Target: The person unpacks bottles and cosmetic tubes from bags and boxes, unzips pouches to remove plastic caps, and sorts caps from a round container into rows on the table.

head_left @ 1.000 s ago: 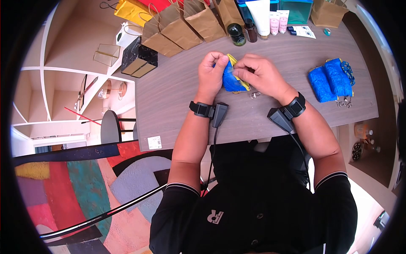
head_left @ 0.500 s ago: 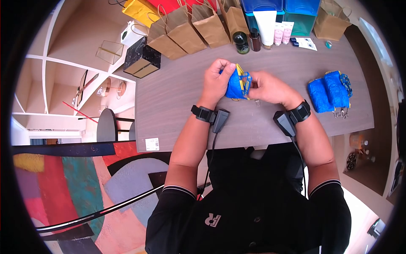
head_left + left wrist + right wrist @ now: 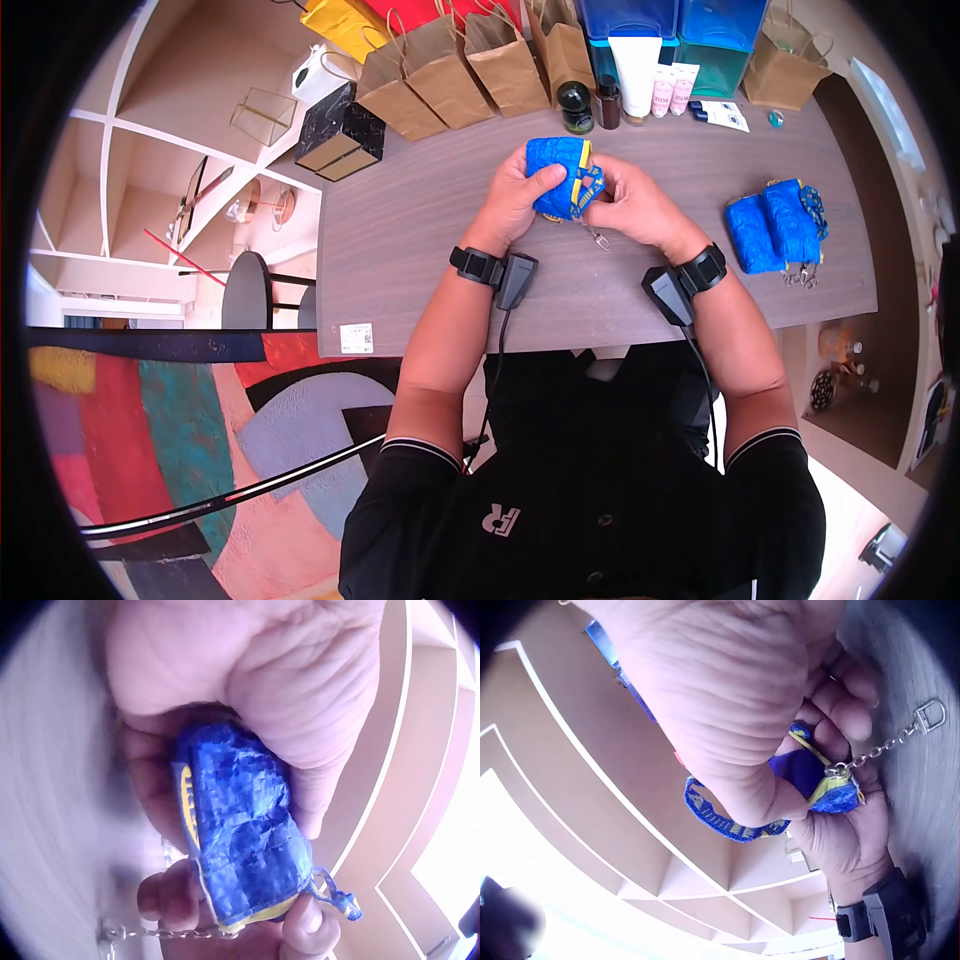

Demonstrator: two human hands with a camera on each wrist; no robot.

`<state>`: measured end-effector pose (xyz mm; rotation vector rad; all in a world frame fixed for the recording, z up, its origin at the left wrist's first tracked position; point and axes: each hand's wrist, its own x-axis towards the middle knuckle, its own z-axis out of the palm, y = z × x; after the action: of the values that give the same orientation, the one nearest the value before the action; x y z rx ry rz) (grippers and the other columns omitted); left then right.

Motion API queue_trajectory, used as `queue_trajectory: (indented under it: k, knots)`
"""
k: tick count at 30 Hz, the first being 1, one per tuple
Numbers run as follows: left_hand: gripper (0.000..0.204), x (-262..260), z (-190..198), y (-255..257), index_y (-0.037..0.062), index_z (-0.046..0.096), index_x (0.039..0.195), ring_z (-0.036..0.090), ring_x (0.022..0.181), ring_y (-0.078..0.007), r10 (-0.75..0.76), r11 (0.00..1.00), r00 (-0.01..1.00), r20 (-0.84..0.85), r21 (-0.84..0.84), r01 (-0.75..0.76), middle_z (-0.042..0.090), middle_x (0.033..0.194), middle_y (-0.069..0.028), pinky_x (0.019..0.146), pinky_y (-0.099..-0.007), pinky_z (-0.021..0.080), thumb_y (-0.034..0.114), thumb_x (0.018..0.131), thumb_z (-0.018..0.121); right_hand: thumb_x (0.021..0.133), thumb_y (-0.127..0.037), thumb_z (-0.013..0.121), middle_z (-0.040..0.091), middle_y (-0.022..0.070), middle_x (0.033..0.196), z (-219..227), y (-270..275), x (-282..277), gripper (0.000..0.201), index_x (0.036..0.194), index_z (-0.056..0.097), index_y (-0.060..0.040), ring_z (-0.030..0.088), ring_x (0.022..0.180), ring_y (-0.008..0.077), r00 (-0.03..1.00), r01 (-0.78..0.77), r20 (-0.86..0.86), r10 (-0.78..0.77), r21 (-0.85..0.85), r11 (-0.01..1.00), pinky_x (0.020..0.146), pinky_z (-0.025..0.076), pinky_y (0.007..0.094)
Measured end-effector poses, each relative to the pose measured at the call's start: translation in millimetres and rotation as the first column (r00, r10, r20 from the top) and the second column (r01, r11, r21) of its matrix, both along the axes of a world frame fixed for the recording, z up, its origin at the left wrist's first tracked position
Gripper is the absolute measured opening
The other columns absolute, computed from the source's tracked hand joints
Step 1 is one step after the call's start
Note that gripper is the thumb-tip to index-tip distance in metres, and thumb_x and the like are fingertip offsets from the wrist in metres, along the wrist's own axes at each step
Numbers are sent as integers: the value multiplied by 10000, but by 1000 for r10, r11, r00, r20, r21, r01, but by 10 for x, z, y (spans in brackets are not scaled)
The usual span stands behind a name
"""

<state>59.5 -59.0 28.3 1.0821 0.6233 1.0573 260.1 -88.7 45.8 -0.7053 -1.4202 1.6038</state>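
A small blue woven pouch (image 3: 553, 156) with yellow edging is held between both hands above the table. My left hand (image 3: 510, 207) grips its body, the thumb lying across the front. At the edged end, my right hand (image 3: 640, 207) pinches the rim, thumb on the near side. A patterned blue-and-yellow strap (image 3: 735, 828) loops out beside the right thumb in the right wrist view. From the pouch's corner hangs a metal chain with a clasp (image 3: 930, 717). The right wrist view shows the purple-blue inside of the pouch's mouth; some of my fingers are hidden behind it.
More blue pouches (image 3: 796, 228) with clasps lie at the table's right. Brown paper bags (image 3: 505, 75) line the back, beside a dark green bottle (image 3: 576, 108), a white tube (image 3: 635, 80) and pink tubes (image 3: 664, 90). A black marbled box (image 3: 340, 132) stands at the back left.
The pouch has turned so its blue face shows above the left thumb. My right hand has gone from inside the yellow-edged opening to pinching the rim, and the strap now shows outside.
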Motion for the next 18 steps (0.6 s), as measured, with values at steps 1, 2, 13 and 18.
queue_trajectory:
  k: [1, 2, 13, 18]
  knots:
    - [386, -24, -53, 35, 28, 601, 1259, 677, 1005, -149, 19, 1000, 1000, 11, 8, -19, 704, 1127, -74, 931, -330, 557, 199, 942, 740, 808, -8, 728, 659, -17, 924, 30, -14, -3, 292, 1082, 631, -32, 604, 818, 53, 1000, -4, 8, 4, 0, 1000, 730, 502, 224]
    - [382, -43, -83, 63, 30, 600, 1273, 681, 1019, -158, 38, 999, 999, 23, 15, -38, 706, 1147, -83, 932, -338, 561, 187, 948, 728, 808, -8, 728, 659, -17, 924, -18, 21, 16, 292, 1082, 631, -32, 604, 818, 53, 1000, -7, 11, 7, 1, 1000, 730, 502, 224]
    - [466, -614, 129, 304, 118, 659, 1036, 509, 696, -127, 317, 948, 798, 513, -209, -241, 571, 800, -5, 525, -251, 391, 576, 961, 611, 802, -16, 761, 561, -60, 812, -172, 125, 51, 233, 1007, 656, -44, 497, 751, 14, 965, 214, 127, -230, 130, 968, 660, 424, 194]
    - [516, -1015, 44, 394, 139, 697, 935, 493, 657, -118, 251, 967, 648, 719, -211, -140, 543, 732, 10, 519, -239, 387, 651, 873, 675, 776, -118, 741, 632, 51, 793, -111, 41, -129, 231, 971, 635, -53, 626, 746, 166, 767, 169, 527, -367, 386, 907, 665, 491, 320]
